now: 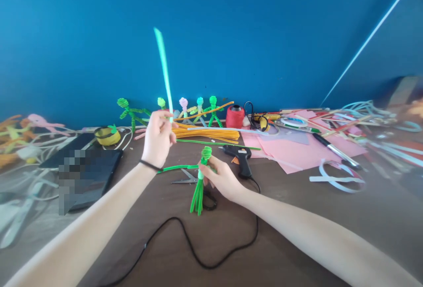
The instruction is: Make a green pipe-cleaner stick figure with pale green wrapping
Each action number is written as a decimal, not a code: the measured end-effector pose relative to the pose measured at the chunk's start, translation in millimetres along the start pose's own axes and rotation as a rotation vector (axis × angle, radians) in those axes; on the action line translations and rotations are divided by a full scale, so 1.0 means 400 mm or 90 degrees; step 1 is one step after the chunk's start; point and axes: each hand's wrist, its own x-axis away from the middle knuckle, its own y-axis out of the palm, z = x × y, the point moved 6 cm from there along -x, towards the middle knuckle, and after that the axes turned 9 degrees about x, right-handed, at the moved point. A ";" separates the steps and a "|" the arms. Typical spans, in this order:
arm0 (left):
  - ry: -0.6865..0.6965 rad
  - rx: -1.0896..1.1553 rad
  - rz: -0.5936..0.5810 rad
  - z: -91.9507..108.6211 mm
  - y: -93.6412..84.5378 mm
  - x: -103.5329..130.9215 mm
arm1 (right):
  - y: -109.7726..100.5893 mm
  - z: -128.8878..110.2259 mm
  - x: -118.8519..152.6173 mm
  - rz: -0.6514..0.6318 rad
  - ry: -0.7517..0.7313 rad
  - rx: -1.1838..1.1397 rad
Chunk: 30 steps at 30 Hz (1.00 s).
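My left hand (158, 139) is raised, its fingertips pinched on the lower end of a long pale green strip (164, 66) that stands up against the blue wall. In my right hand (224, 177) is a green pipe-cleaner figure (198, 192), gripped between thumb and fingers at its upper body. The figure has a coiled head, a pale green wrapping round its middle and several loose strands hanging down. One green stem reaches out to its left. Just behind it lie scissors (185, 180), partly hidden by the figure.
A black glue gun (243, 157) lies to the right, its cord (188, 238) looping across the front. Finished figures (213, 110) lean along the wall behind orange pipe cleaners (211, 134). A dark tablet (99, 177) is at left; pink paper (291, 154) and a marker (335, 150) are at right.
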 end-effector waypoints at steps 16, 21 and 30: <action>-0.346 -0.011 -0.385 -0.053 0.074 0.188 | -0.001 0.003 -0.016 0.022 0.013 -0.224; -0.355 -0.091 -0.390 -0.074 0.068 0.193 | 0.005 0.006 -0.014 -0.002 0.010 -0.205; -0.291 -0.022 -0.249 -0.074 0.051 0.171 | 0.026 -0.001 -0.004 -0.086 -0.012 -0.138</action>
